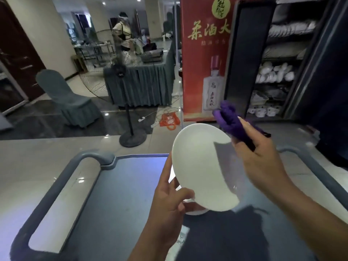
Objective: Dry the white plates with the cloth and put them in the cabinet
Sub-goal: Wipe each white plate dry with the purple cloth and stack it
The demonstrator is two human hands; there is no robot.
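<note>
While the left hand's [170, 200] fingers curl round the lower left rim of the round white ceramic plate [202, 166], with the thumb lying on its face, the plate is held tilted above the grey plastic service cart [120, 194]. Beside the plate's upper right edge, the right hand [258, 157] pinches a bunched purple cloth [230, 119] between thumb and curled fingers; whether the cloth touches the plate cannot be told, though the hand's shadow falls on the plate's right half. Just below the plate, part of another white dish [195, 209] rests on the cart's top, mostly hidden by the plate and left hand. Beyond the plate to the upper right stands the open dark cabinet [282, 63], its shelves holding stacked white crockery, and a red banner with a bottle picture [204, 59] is next to it. Further left of the plate stand a black pedestal fan [130, 113], a grey skirted table [139, 85], and a covered grey chair [66, 97]. A person [123, 32] stands behind that table.
</note>
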